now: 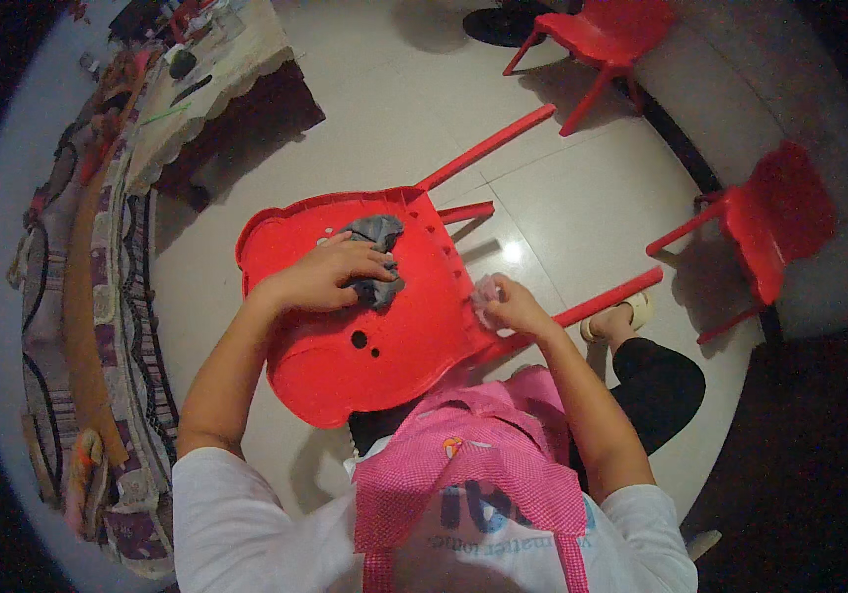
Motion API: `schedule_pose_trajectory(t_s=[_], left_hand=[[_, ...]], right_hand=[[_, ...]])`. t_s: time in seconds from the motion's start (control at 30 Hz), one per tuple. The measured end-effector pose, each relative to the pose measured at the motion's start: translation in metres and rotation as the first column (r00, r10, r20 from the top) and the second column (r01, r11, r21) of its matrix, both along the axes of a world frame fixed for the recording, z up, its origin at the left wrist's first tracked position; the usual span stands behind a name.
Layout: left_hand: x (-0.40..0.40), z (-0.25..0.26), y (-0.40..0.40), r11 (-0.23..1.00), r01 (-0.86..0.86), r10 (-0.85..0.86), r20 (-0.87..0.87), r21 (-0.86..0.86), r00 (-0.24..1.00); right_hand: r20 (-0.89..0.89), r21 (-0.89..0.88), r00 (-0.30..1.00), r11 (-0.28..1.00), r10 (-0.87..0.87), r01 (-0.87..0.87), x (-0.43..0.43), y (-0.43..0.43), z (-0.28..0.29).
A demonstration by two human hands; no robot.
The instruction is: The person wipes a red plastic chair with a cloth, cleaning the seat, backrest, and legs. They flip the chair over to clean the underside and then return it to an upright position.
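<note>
Before me is a red plastic child's chair (401,333), tipped so its broad panel with several small holes faces up and its legs point to the right. My left hand (327,274) lies on a crumpled grey cloth (378,293), pressing it against the upper middle of the panel. At the panel's right edge, near the base of the legs, my right hand (516,305) pinches a crumpled, pale pinkish piece (487,296); whether it is cloth or thin plastic I cannot tell. The chair's lower edge is close to my pink checked apron (461,445).
Two more red chairs stand on the tiled floor, one at the upper right (609,41) and one at the right (764,222). A table with a pale cloth (238,55) stands at upper left, beside a patterned sofa (109,296). My shoe (640,310) is near one chair leg.
</note>
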State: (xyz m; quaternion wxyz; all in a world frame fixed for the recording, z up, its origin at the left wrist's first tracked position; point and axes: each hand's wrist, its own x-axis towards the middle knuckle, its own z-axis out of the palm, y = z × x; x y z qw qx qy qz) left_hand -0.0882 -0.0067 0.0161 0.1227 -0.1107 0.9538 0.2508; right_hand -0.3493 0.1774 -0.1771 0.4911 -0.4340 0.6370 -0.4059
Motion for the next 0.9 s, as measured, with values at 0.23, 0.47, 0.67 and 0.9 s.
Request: schedule_pose_trajectory(t_s=[0.23, 0.47, 0.67, 0.9], left_hand=[[0.003, 0.005, -0.006, 0.995, 0.079, -0.08, 0.017, 0.055, 0.997], [0.006, 0.005, -0.024, 0.992, 0.089, -0.088, -0.015, 0.086, 0.996], [-0.004, -0.006, -0.02, 0.993, 0.105, -0.103, -0.04, 0.045, 0.994], [0.004, -0.009, -0.017, 0.996, 0.053, -0.045, -0.121, 0.065, 0.992]], right_hand=[[-0.021, 0.079, 0.971, 0.969, 0.237, -0.235, -0.001, 0.022, -0.007], [-0.071, -0.43, 0.971, 0.885, -0.23, 0.179, -0.046, -0.117, 0.077], [-0.904, -0.175, 0.421, 0.961, -0.071, -0.214, -0.039, -0.206, 0.045], [-0.945, -0.016, 0.32, 0.97, 0.064, -0.241, -0.101, -0.207, 0.048]])
